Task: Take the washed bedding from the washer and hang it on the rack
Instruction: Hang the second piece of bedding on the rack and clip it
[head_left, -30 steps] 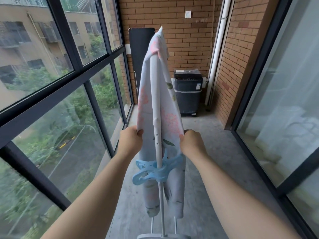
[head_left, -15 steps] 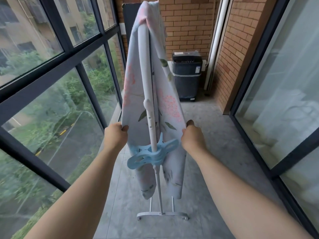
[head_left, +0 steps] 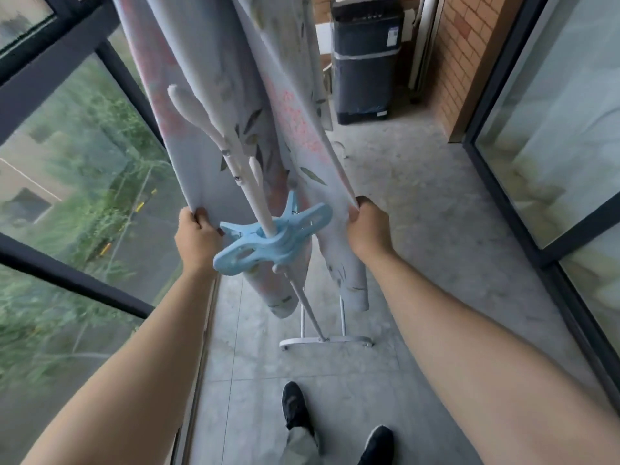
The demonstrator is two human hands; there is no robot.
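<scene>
Head view: illegible washer (head_left: 364, 78) label (head_left: 393, 32) beyond bedding (head_left: 302, 135)

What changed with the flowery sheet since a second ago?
Both hands drew the edges of the pale floral bedsheet wider apart: the left hand went outward, the right hand barely shifted. Both keep gripping it; the light blue plastic clip stays on the white rack pole.

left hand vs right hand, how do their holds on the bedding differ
The left hand grips the bedding on the window side of the rack, at its bottom edge. The right hand grips the opposite edge partway up, cloth hanging below it. Both curl round fabric at similar height.
</scene>
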